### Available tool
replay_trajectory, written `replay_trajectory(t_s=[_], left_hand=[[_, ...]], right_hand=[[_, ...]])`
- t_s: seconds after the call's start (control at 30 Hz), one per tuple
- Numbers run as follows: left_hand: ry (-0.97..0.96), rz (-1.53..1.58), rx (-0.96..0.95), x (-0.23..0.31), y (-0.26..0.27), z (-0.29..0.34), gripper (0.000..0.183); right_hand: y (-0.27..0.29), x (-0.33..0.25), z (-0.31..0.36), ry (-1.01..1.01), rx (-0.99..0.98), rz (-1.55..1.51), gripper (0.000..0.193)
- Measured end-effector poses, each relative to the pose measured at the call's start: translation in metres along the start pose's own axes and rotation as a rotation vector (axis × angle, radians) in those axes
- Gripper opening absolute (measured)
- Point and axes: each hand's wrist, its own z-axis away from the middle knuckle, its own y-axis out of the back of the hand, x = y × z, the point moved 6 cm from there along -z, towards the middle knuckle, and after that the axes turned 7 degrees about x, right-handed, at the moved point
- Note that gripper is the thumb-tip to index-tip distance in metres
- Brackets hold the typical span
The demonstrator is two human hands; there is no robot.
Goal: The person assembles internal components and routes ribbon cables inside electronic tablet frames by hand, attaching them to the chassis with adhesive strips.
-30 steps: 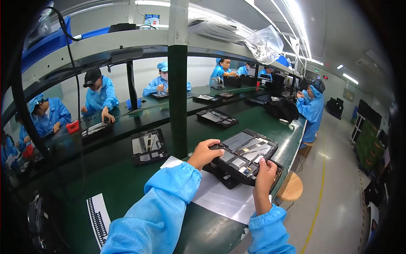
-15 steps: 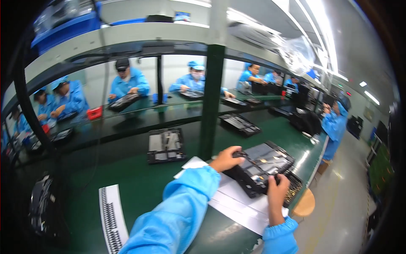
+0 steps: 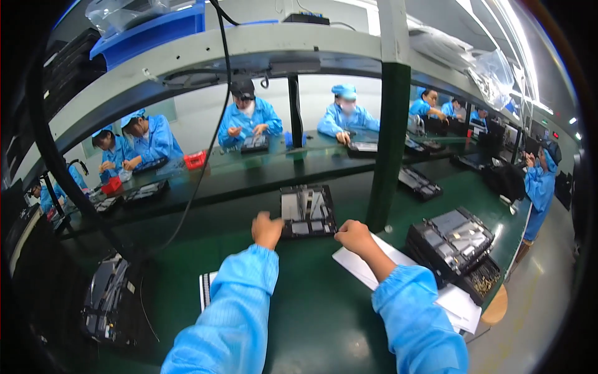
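Note:
In front of me lies a shallow black tray [image 3: 306, 210] of flat grey and silver electronic parts. At its left edge is my left hand [image 3: 266, 230], fingers curled and thumb against the rim. My right hand [image 3: 356, 238] pinches at the near right corner of the same tray, fingertips together. The tray sits on the green bench [image 3: 311, 293], between the two hands. To the right, a stack of similar black trays [image 3: 451, 240] stands on white paper sheets [image 3: 458, 308], with no hand on it.
A box of small brass-coloured pieces [image 3: 484, 277] is beside the stack. Another black tray [image 3: 107, 299] lies at left, a printed strip [image 3: 204, 290] near my left sleeve. A green post [image 3: 389, 149] rises behind my right hand. Co-workers in blue sit across; a cable [image 3: 218, 131] hangs down.
Both hands have let go of the stacked trays at right and moved left to the single tray. The view has swung left.

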Motion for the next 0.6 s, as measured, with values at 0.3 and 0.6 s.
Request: replay_trajectory(t_s=[0.3, 0.6], left_hand=[[0.444, 0.559, -0.202, -0.054, -0.016, 0.001, 0.017], [0.548, 1.276, 0.001, -0.013, 0.032, -0.007, 0.009]], right_hand=[[-0.09, 0.024, -0.055, -0.298, 0.093, -0.222, 0.046], [-0.087, -0.067, 0.016, -0.47, 0.063, -1.018, 0.032]])
